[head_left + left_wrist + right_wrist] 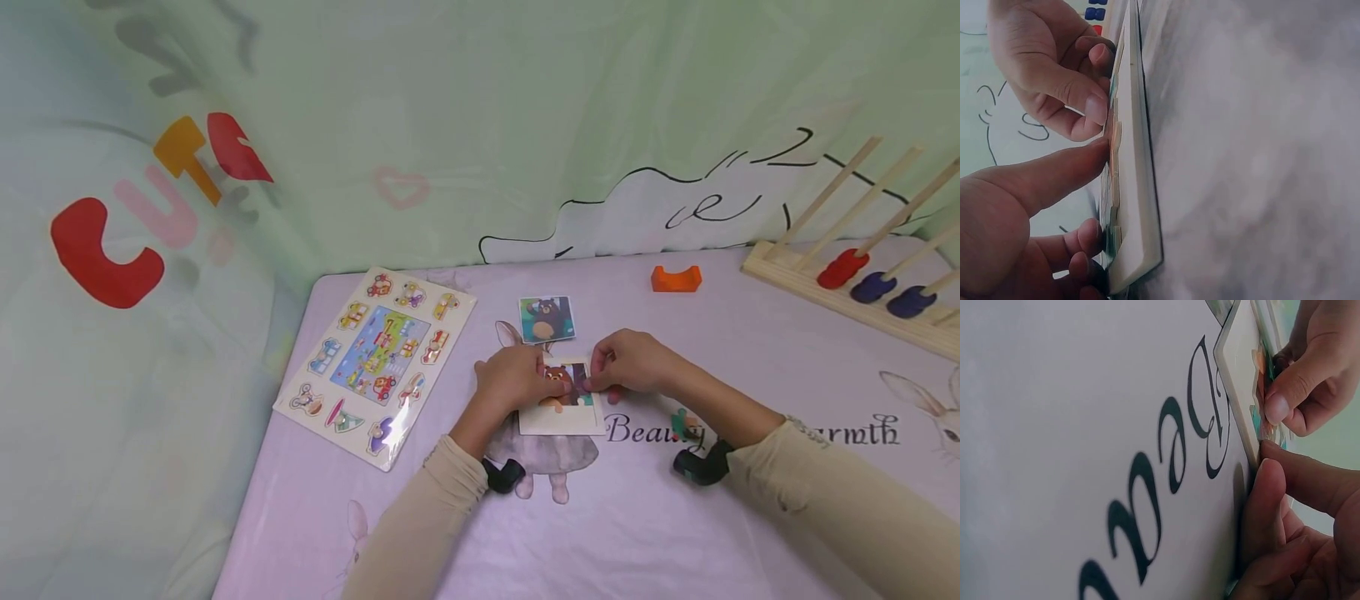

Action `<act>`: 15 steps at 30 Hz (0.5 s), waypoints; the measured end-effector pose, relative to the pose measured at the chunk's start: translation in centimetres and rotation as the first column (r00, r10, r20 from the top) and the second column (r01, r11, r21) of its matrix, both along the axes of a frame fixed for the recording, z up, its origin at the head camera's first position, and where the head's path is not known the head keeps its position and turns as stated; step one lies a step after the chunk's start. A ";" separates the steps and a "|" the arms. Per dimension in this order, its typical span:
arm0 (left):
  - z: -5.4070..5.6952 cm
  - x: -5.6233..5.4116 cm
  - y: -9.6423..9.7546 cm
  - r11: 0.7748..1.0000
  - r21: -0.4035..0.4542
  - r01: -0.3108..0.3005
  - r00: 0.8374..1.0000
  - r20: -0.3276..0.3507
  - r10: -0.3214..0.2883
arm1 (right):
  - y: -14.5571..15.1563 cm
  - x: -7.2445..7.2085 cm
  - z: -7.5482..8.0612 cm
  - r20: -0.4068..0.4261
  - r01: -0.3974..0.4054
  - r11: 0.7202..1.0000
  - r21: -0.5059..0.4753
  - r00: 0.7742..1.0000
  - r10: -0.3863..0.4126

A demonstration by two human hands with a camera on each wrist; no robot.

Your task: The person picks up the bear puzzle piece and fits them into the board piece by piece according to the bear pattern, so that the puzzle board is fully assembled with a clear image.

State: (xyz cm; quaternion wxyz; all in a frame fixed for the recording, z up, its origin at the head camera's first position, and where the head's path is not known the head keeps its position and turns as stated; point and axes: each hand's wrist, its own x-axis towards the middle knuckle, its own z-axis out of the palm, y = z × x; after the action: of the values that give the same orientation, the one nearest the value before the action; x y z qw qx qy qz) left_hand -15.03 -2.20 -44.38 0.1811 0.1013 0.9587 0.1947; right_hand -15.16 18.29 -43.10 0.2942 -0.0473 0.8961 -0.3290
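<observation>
A small wooden bear jigsaw puzzle board (562, 422) with a pale frame lies on the cloth. My left hand (512, 377) grips its left side, the thumb pressing on the bear picture and the fingers bent at the edge. From the other side my right hand (632, 362) pinches the right edge with thumb and finger, the thumb tip at the picture's border. In the left wrist view, some puzzle pieces (1116, 181) stand slightly above the frame. Just beyond the board lies a bear picture card (546, 319). A loose green and orange puzzle piece (681, 423) shows beside the right forearm.
At the left is a knob puzzle board (397, 442) with vehicle pieces. An orange block (676, 279) sits toward the back. A wooden peg stand (855, 308) with red and blue beads occupies the back right. Curtains (450, 125) hang behind the table.
</observation>
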 end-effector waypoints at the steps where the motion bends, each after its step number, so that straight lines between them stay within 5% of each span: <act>1: 0.0 0.0 0.0 1.000 -0.001 -0.001 1.000 0.001 0.001 | 0.0 0.0 0.0 -0.002 -0.002 1.000 0.001 1.000 0.002; 15: 0.5 0.1 0.0 1.000 -0.006 0.000 1.000 0.019 0.001 | -0.1 -0.1 0.0 -0.007 0.001 1.000 0.013 1.000 0.000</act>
State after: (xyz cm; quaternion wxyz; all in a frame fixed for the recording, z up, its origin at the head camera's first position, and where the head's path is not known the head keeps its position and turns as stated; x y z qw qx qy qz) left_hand -14.95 -2.20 -43.92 0.1904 0.0987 0.9575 0.1929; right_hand -15.22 18.17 -43.13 0.2911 -0.0463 0.8993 -0.3230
